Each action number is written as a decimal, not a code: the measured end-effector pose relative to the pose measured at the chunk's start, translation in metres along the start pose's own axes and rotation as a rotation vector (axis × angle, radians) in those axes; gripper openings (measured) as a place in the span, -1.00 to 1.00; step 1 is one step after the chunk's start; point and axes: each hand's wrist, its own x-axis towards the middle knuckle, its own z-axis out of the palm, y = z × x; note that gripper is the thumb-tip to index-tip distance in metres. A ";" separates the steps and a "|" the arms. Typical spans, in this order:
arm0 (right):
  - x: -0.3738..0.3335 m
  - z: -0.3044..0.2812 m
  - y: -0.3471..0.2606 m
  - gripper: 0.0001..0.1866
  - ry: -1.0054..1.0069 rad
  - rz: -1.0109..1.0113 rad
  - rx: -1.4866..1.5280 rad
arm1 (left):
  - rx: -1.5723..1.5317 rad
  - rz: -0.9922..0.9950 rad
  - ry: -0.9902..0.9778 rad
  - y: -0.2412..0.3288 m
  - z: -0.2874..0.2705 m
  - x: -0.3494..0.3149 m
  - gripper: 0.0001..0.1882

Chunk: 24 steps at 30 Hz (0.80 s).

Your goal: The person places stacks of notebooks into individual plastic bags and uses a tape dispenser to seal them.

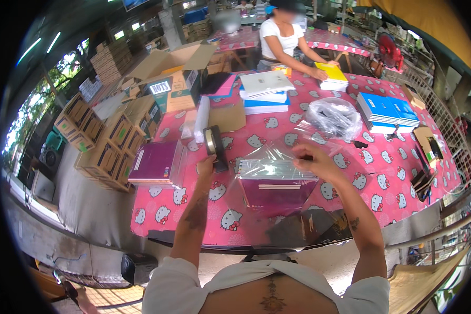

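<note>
My left hand (206, 165) is closed on the near left side of a black tape dispenser (218, 157), which carries a roll of clear tape. In front of me lies a stack of purple notebooks (277, 193) inside a loose, shiny clear plastic wrap (269, 159). My right hand (319, 163) hovers at the far right corner of the wrap, fingers half curled and apart from the thumb. Whether it touches the film I cannot make out. Left of the dispenser sits another stack of purple notebooks (157, 163) in clear plastic.
White and blue notebooks (267, 86), a bundle of clear plastic (334, 118) and blue notebooks (384, 110) stand farther back on the pink patterned tablecloth (377, 180). Across the table a co-worker handles yellow-topped notebooks (331, 76). Cardboard boxes (175, 89) stand at the left.
</note>
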 end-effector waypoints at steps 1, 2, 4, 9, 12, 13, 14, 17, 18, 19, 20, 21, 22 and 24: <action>0.001 0.005 -0.003 -0.57 -0.007 -0.004 -0.012 | -0.025 0.196 0.119 -0.007 -0.001 -0.002 -0.75; -0.012 -0.021 0.010 -0.57 0.085 0.050 -0.066 | -0.079 0.145 0.068 -0.013 0.062 -0.034 -0.83; -0.016 -0.028 0.010 -0.56 0.097 0.062 -0.065 | -0.366 0.034 -0.023 -0.027 0.070 -0.062 -0.86; 0.006 0.012 -0.012 -0.55 -0.052 -0.049 -0.026 | 0.651 0.317 0.141 -0.039 -0.069 -0.014 -0.81; -0.012 -0.023 0.008 -0.54 0.066 0.027 -0.049 | 1.348 0.461 0.176 0.046 -0.002 -0.034 -0.76; -0.011 -0.023 0.004 -0.53 0.064 0.034 -0.088 | 1.409 0.542 0.191 0.090 0.000 -0.048 -0.76; -0.010 -0.020 0.002 -0.51 0.056 0.046 -0.121 | 1.339 0.693 0.062 0.135 0.008 -0.069 -0.78; -0.002 -0.014 -0.001 -0.45 -0.006 0.034 0.055 | 0.849 0.997 -0.674 0.239 0.053 -0.122 -0.84; -0.001 -0.015 -0.002 -0.45 0.005 0.033 0.057 | 0.841 1.033 -0.863 0.260 0.072 -0.131 -0.87; 0.001 -0.015 -0.002 -0.42 -0.019 0.040 0.088 | 0.832 1.065 -1.053 0.277 0.089 -0.137 -0.90; 0.001 -0.018 -0.001 -0.40 -0.034 0.050 0.113 | 0.824 1.076 -1.069 0.289 0.109 -0.139 -0.90; 0.004 -0.017 0.000 -0.40 -0.028 0.046 0.117 | 0.950 1.174 -1.197 0.301 0.122 -0.141 -0.88; 0.005 -0.018 0.003 -0.39 -0.049 0.042 0.149 | 1.066 1.277 -1.334 0.308 0.138 -0.143 -0.86; 0.006 -0.021 0.009 -0.38 -0.048 0.038 0.179 | 1.166 1.254 -1.421 0.315 0.164 -0.149 -0.82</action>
